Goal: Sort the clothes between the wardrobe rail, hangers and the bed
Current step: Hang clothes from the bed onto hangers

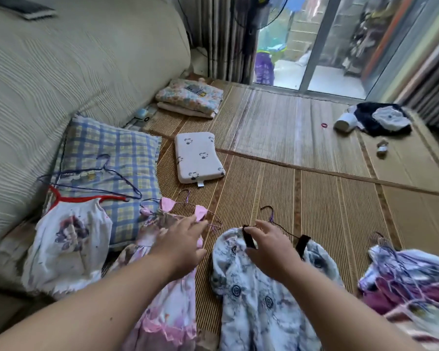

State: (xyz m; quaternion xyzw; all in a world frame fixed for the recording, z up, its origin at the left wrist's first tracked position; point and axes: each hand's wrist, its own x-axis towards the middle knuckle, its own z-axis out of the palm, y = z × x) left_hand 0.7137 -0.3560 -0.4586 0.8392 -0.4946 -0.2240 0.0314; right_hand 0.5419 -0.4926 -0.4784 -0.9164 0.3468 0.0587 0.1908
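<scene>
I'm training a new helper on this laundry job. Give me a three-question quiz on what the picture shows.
1. True or false: the white dress with black straps is already on a wire hanger.
2. Which hand touches the pink floral dress? A) left hand B) right hand C) neither
3. Fill in: the empty blue wire hanger lies on the checked ____.

Key
1. True: its hanger's hook shows above the straps.
2. A: the left hand reaches that dress's shoulder.
3. Pillow.
</scene>
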